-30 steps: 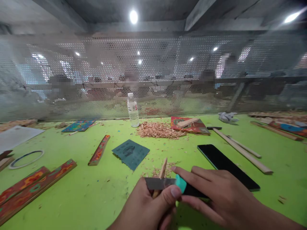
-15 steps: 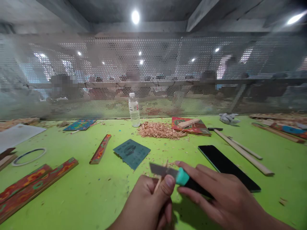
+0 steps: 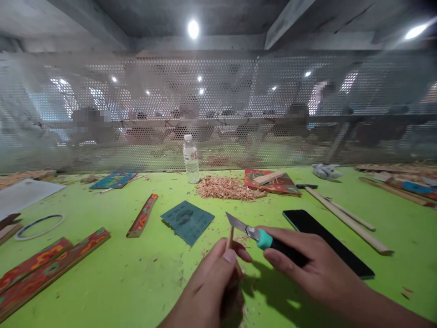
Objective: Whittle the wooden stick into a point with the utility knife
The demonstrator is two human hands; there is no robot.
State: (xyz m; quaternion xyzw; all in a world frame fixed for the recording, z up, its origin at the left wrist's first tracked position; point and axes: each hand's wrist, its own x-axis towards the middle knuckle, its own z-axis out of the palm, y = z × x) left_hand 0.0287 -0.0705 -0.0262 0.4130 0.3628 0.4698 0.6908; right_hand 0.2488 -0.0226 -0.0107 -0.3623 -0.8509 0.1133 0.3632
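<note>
My left hand (image 3: 218, 278) is closed around a thin wooden stick (image 3: 230, 238), whose tip points up past the thumb. My right hand (image 3: 307, 259) grips a utility knife (image 3: 268, 240) with a black and turquoise handle. The knife's bare blade points up and left, close by the stick's tip; whether they touch I cannot tell. Beyond the hands lies a dark green sheet of sandpaper (image 3: 187, 222) with a ragged edge. A heap of wood shavings (image 3: 230, 188) rests farther back. The lower part of the stick is hidden in my left fist.
A black phone (image 3: 324, 241) lies beside my right hand, with a hammer (image 3: 348, 221) beyond it. A water bottle (image 3: 191, 159) stands before the perforated metal screen (image 3: 218, 105). Painted wooden strips (image 3: 54, 269) and a white ring (image 3: 39, 227) are at left; crumpled paper (image 3: 326, 171) sits far right.
The knife has drawn back to the right, off the left thumb, and its blade now tilts up more. The stick stands more upright in my left hand.
</note>
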